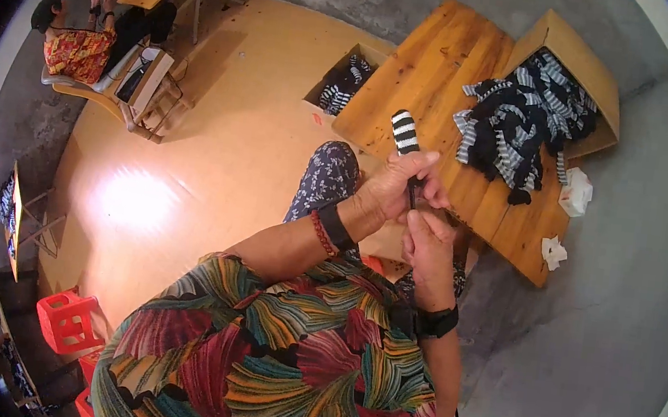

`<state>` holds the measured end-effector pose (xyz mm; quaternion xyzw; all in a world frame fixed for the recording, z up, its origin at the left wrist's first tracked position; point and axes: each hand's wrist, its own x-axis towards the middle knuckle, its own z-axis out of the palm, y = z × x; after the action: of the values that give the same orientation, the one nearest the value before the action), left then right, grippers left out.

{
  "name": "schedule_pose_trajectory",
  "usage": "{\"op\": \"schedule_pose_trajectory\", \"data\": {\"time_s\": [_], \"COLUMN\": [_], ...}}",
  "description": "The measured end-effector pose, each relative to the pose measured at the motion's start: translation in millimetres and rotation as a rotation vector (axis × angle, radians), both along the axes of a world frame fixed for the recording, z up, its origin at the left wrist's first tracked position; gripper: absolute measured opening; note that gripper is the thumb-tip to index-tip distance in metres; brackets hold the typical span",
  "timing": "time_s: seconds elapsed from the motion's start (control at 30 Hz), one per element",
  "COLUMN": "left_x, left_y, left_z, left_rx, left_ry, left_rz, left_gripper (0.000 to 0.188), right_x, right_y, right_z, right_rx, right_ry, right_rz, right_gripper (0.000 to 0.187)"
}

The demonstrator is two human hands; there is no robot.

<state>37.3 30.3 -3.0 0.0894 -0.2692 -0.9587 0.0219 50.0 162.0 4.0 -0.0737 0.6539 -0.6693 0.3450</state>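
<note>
In front of my body, a black-and-white striped knit piece (pixel 405 128) stands upright, stretched narrow with a rounded top. My left hand (pixel 394 184) is closed around its lower part, thumb across the front. Just below, my right hand (pixel 431 248) is closed in a pinch on the thin dark lower end of the same piece. Whether a rod or only fabric runs between the hands is too small to tell. Beyond them lies a heap of black and grey-striped knit pieces (pixel 517 118), spilling from a cardboard box (pixel 602 99) tipped on its side.
The heap rests on a wooden table (pixel 416 69). White crumpled tissue (pixel 553 252) and a white packet (pixel 575 193) lie by its right edge. On the floor beyond stands an open carton (pixel 347 82) of striped knits. A person (pixel 80 48) sits far left; red stools (pixel 67 322) stand lower left.
</note>
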Motion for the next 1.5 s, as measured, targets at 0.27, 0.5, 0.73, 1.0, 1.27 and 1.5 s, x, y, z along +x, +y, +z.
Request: {"op": "schedule_pose_trajectory", "data": {"time_s": [0.27, 0.5, 0.73, 1.0, 1.27, 1.5], "left_x": [3, 8, -20, -15, -9, -25], "left_y": [10, -7, -42, -6, -3, -33], "left_z": [-15, -28, 8, -1, -7, -14], "left_rx": [-0.243, -0.005, 0.140, 0.110, 0.101, 0.249], "left_ry": [-0.043, 0.097, 0.087, -0.047, -0.054, 0.022], "left_rz": [0.019, -0.150, 0.081, 0.081, 0.072, 0.089], "left_gripper": [0.028, 0.035, 0.035, 0.025, 0.027, 0.022], "right_x": [-13, -19, -11, -21, -26, -15], "right_y": [-31, -13, -5, -19, -13, -5], "right_z": [-17, 4, -7, -9, -29, -14], "right_rx": [-0.165, 0.012, 0.272, 0.547, 0.315, 0.453], "right_ry": [0.074, 0.313, 0.618, 0.834, 0.587, 0.673], "right_rz": [-0.186, -0.144, -0.073, -0.076, -0.086, -0.036], "right_gripper": [0.017, 0.021, 0.025, 0.022, 0.022, 0.027]}}
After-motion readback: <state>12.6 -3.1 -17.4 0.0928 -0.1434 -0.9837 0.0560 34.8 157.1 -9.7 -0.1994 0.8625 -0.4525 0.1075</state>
